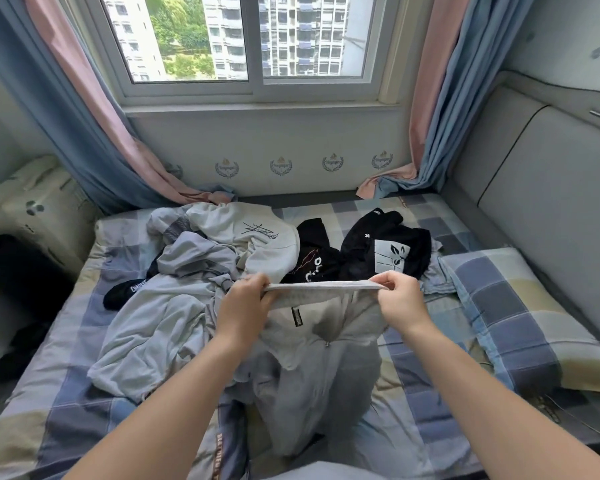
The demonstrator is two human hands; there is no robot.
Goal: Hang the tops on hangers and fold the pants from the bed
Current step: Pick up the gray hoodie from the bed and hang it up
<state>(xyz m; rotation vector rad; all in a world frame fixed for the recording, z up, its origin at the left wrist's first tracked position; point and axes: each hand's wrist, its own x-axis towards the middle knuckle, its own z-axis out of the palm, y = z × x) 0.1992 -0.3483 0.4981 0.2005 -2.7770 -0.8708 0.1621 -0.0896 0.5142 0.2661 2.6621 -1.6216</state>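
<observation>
Light grey pants hang from their waistband above the bed, legs trailing down toward me. My left hand pinches the waistband's left end and my right hand pinches its right end, stretching it flat between them. Behind lies a heap of clothes: a white top with a black scribble print, a pale blue-grey garment, and two black tops with white prints.
A checked pillow lies at the right beside a padded grey headboard. Blue and pink curtains hang at both sides of the window. A cream box-like object with paw prints stands left of the bed, with dark items below it.
</observation>
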